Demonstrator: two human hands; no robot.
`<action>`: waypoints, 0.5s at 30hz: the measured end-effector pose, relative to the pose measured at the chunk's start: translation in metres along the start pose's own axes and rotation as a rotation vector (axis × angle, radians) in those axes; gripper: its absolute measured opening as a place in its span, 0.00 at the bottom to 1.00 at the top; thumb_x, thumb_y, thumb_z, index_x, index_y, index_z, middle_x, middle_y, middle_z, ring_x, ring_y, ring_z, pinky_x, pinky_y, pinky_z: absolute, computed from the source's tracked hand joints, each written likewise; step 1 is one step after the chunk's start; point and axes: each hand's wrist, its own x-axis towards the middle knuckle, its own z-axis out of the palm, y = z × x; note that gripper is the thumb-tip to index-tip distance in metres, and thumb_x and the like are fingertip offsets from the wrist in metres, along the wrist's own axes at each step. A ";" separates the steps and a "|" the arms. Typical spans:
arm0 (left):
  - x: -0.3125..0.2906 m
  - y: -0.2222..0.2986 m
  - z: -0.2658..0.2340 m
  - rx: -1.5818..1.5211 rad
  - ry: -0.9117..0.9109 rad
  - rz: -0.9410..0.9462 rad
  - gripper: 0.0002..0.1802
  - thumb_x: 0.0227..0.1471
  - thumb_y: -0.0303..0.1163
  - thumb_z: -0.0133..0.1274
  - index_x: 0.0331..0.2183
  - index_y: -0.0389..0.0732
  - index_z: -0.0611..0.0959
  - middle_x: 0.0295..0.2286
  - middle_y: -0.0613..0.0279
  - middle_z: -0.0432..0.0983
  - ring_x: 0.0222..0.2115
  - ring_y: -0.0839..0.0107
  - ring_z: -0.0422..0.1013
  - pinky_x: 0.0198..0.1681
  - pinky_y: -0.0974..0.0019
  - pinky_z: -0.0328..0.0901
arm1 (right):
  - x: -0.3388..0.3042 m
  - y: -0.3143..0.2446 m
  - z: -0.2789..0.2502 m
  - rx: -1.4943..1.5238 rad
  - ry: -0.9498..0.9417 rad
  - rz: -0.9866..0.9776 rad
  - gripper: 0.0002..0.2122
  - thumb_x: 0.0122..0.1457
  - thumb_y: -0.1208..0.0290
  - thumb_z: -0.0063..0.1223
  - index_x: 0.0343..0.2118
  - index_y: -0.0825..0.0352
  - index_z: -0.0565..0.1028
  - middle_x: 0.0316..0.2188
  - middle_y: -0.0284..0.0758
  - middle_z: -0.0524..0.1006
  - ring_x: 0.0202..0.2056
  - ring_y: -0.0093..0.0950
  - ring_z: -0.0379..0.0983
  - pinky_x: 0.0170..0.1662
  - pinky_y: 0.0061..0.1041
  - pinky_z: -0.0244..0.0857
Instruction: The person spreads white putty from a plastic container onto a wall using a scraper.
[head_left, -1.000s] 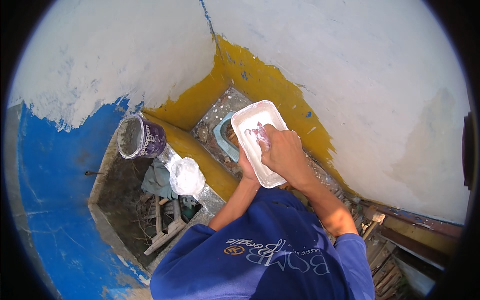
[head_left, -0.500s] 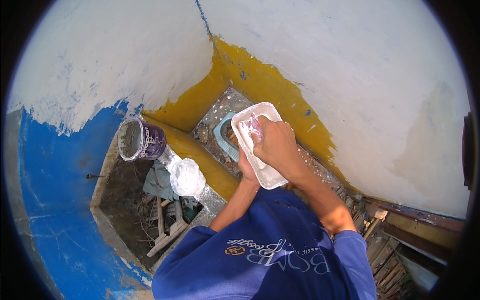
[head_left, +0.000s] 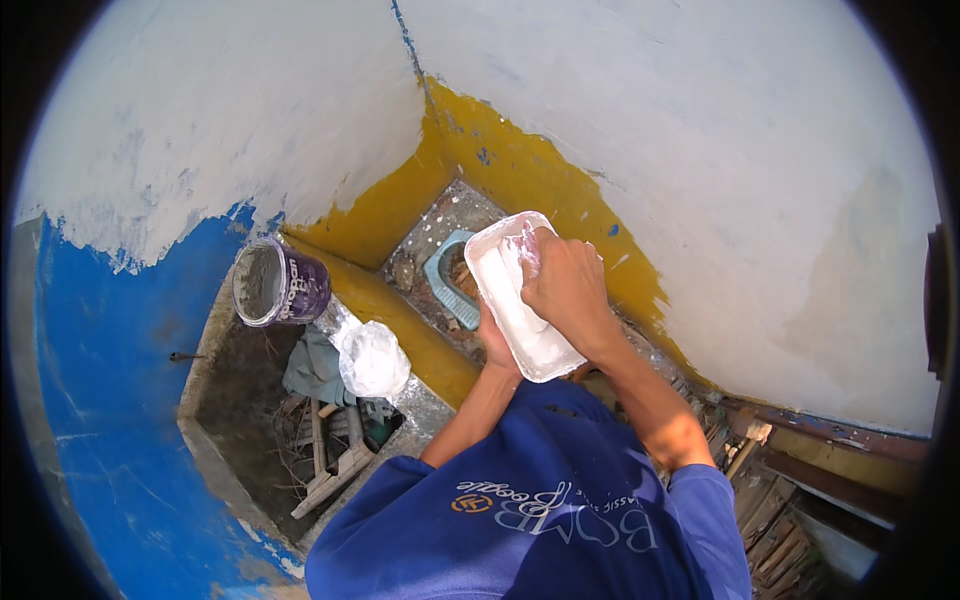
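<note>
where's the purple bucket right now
In the head view, the purple bucket is left of centre, just above and left of the white bundle in the picture and well left of the white tray.

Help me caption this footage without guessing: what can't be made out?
In the head view:
Left hand: most fingers, hidden behind the white tray.
Right hand: whether it grips anything, masked by white smears and the hand itself.
Light blue squat toilet: its right side, hidden behind the tray.
Dark object, far right: cut off by the lens rim.
</note>
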 end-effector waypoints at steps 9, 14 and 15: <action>-0.001 -0.001 -0.015 0.082 0.072 -0.008 0.35 0.63 0.56 0.32 0.62 0.42 0.61 0.59 0.55 0.62 0.58 0.57 0.61 0.63 0.53 0.54 | 0.002 0.005 -0.006 -0.149 0.018 0.019 0.08 0.50 0.75 0.54 0.32 0.73 0.74 0.18 0.51 0.75 0.23 0.51 0.73 0.29 0.47 0.66; 0.002 0.001 -0.006 0.099 0.114 -0.034 0.35 0.63 0.56 0.32 0.62 0.44 0.61 0.59 0.56 0.61 0.59 0.57 0.60 0.64 0.53 0.53 | -0.002 -0.004 0.007 -0.146 -0.043 -0.086 0.07 0.52 0.75 0.52 0.32 0.72 0.73 0.18 0.49 0.75 0.22 0.48 0.74 0.28 0.46 0.67; 0.002 0.001 -0.005 0.129 0.124 -0.027 0.34 0.63 0.56 0.32 0.63 0.45 0.61 0.59 0.56 0.61 0.59 0.57 0.60 0.64 0.53 0.53 | -0.002 -0.006 0.008 -0.144 -0.045 -0.085 0.07 0.52 0.75 0.52 0.32 0.72 0.73 0.18 0.49 0.75 0.22 0.48 0.74 0.28 0.46 0.67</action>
